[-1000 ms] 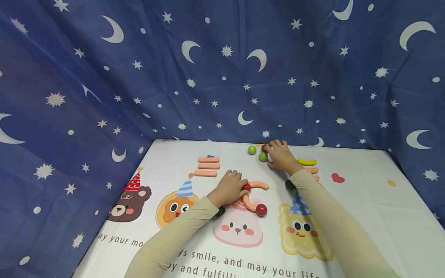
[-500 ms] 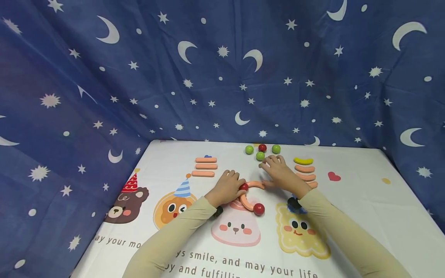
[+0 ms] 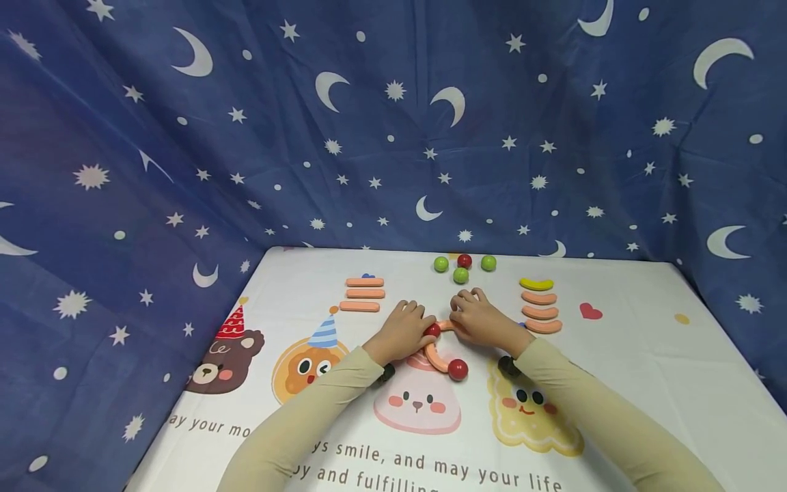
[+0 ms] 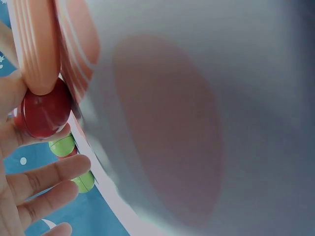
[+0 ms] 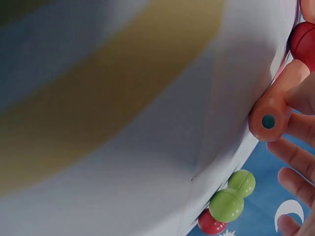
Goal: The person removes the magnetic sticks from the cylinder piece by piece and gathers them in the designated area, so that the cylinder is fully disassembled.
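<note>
My left hand [image 3: 401,333] holds a small red ball [image 4: 47,112] between thumb and forefinger, its other fingers spread. One end of a curved, orange-pink grooved stick [image 4: 38,46] meets that ball, and a second red ball [image 3: 458,370] sits at the stick's other end. My right hand [image 3: 484,322] pinches another curved orange-pink stick [image 5: 275,108], thumb on one side and fingers on the other. A dark round hole shows in this stick's near end. Its far end lies against the red ball in my left hand, so the pieces form one bent chain on the tablecloth.
Three straight sticks [image 3: 363,294] lie back left. Right of the hands is a column of three curved orange sticks [image 3: 540,313] with a yellow curved stick [image 3: 537,284] behind. Three green balls [image 3: 460,275] and a red ball [image 3: 464,261] sit near the blue curtain [image 3: 393,171].
My right hand has come back from the balls at the rear to the curved stick and now pinches it. A green ball it had covered is visible. My left hand stays in place.
</note>
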Tool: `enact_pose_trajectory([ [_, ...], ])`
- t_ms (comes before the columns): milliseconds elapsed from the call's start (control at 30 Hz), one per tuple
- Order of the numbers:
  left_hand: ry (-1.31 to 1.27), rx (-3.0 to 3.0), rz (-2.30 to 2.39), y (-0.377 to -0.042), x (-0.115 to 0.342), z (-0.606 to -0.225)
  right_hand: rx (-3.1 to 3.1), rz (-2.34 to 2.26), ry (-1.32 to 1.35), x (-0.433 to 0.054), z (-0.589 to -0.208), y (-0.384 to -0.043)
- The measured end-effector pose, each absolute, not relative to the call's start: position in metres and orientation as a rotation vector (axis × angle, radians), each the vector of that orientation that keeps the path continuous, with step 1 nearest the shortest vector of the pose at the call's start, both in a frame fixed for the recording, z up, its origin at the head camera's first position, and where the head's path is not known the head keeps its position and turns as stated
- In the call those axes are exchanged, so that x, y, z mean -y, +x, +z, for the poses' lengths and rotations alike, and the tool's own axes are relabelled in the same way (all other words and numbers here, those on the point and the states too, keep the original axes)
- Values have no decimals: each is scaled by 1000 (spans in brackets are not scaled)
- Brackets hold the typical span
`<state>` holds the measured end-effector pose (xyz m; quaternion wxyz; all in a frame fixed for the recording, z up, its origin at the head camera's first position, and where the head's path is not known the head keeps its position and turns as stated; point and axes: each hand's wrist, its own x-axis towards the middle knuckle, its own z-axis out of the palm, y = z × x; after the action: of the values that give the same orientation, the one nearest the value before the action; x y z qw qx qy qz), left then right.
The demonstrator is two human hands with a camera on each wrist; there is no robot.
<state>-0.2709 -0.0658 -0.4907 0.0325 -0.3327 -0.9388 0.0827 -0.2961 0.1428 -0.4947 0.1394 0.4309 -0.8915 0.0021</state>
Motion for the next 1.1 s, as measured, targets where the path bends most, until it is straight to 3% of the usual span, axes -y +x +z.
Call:
enact_pose_trajectory([
  [533, -1025, 2895, 277, -273, 65, -492, 2626, 69, 1225, -145, -496, -299],
  [1100, -1025, 2868, 282, -271, 65, -492, 2444, -71, 1426, -153, -494, -293],
])
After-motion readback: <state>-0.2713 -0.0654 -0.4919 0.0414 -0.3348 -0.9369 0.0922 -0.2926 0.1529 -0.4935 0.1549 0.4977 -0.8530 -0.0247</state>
